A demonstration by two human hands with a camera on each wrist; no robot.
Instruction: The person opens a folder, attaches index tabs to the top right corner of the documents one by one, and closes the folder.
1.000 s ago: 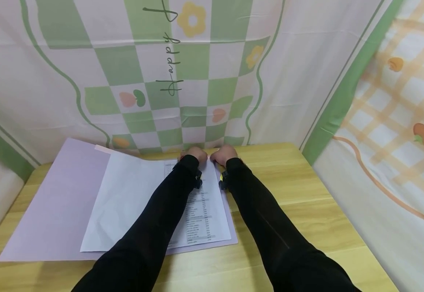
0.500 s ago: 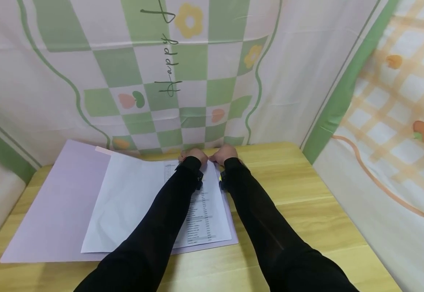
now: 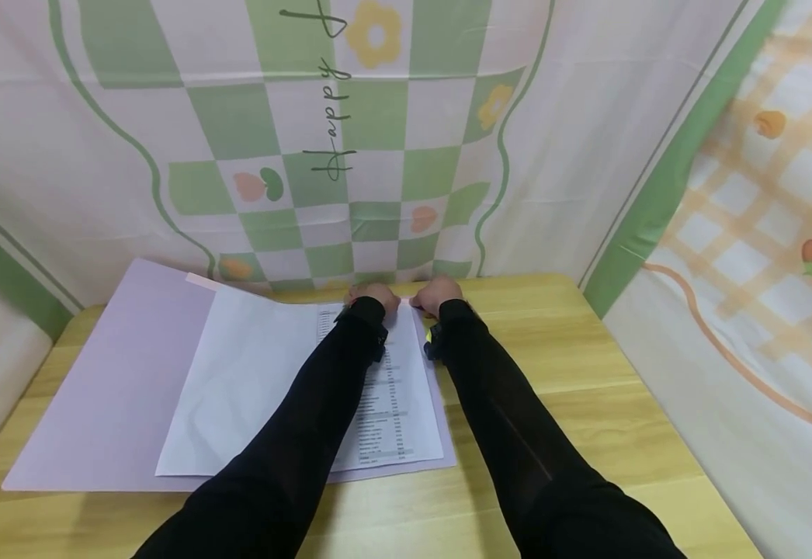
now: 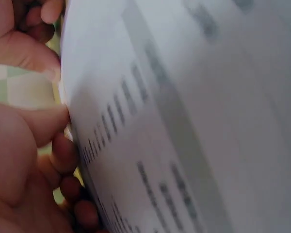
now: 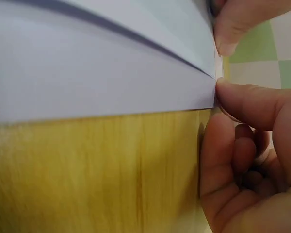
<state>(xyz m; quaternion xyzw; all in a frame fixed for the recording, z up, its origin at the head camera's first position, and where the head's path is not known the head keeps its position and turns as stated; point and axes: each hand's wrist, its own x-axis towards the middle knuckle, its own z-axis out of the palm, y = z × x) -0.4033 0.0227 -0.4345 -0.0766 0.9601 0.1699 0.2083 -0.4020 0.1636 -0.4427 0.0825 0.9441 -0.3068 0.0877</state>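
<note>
A light purple folder (image 3: 112, 396) lies spread on the wooden table. White printed sheets (image 3: 238, 373) with a table of text rest on its right part. At the far edge, my left hand (image 3: 376, 295) pinches the sheets and folder edge, thumb on top and fingers curled beneath in the left wrist view. Beside it, my right hand (image 3: 438, 293) pinches the folder's far right corner. In the right wrist view the right thumb (image 5: 242, 102) presses that corner near the sheet edge. A pale pink strip (image 3: 406, 301) shows between the hands. My sleeves hide part of the printing.
Bare wooden tabletop (image 3: 539, 341) extends right of the folder. A green and white checked curtain (image 3: 371, 178) hangs right behind the table's far edge. Another curtain (image 3: 748, 233) with an orange plaid print hangs along the right side.
My right hand has shifted slightly to the right, so the gap between the two hands is a little wider. The left hand keeps its hold; folder and sheets lie nearly the same.
</note>
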